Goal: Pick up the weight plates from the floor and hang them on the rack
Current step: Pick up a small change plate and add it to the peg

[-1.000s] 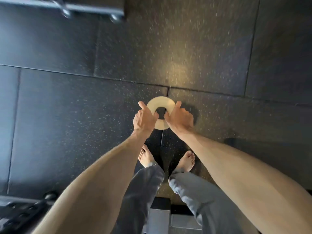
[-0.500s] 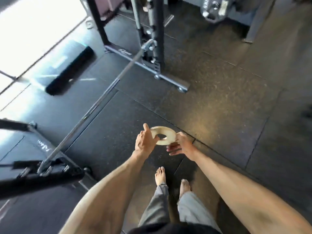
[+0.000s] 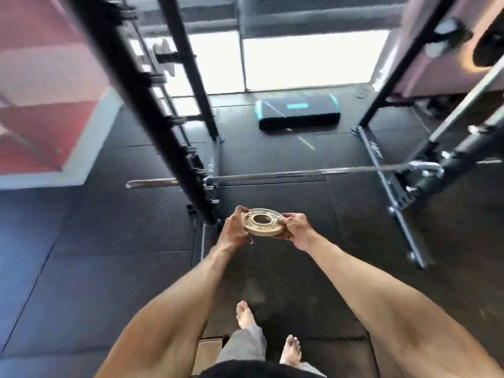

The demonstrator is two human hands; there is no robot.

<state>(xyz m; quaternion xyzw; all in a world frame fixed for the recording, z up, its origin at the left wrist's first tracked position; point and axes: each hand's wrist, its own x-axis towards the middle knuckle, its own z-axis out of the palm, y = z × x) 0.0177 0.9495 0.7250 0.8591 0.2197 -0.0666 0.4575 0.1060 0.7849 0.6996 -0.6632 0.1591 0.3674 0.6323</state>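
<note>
Black rubber gym flooring (image 3: 286, 282) spreads beneath us; at left the black steel rack upright with its row of short pegs (image 3: 152, 110) leans close; we should carry the small tan round weight plate (image 3: 263, 222) level, then tip it so its hole meets a peg squarely; our left hand (image 3: 234, 230) and right hand (image 3: 296, 227) hold it at opposite rims, fingers (image 3: 286, 216) curled narrowly around the edge, clear of the floor.

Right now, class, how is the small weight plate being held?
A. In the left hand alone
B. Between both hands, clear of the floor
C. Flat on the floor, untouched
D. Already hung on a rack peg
B: the left hand and right hand grip opposite edges of the weight plate, carried well above the floor.
</note>
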